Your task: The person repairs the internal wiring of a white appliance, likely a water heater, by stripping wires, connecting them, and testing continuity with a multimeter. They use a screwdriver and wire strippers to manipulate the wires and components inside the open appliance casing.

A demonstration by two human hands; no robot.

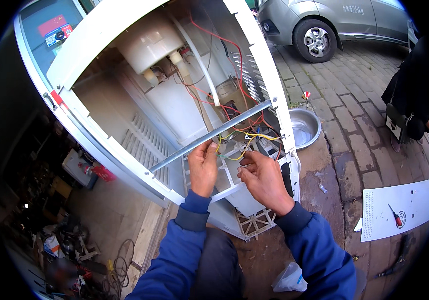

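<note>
A tall white appliance cabinet [274, 75], like a water dispenser, stands tilted in view with its back off. Below its grey metal crossbar [194, 143], my left hand [203, 172] pinches a thin yellow-green wire [235, 158] between thumb and finger. My right hand [267, 181] is beside it, its fingers bent together close to the same wire; what they hold, if anything, is hidden. Yellow and red wires [264, 136] run behind and right of the hands. Inside hang a rounded whitish tank [149, 45] and a white tube [207, 75].
To the right, a metal basin [305, 129] stands on the paving. A white perforated panel [374, 215] bears a red-handled screwdriver [398, 220]. A plastic bag [290, 278] lies near my knee. A silver car [344, 22] and a person in black [412, 90] are beyond. Clutter lies left.
</note>
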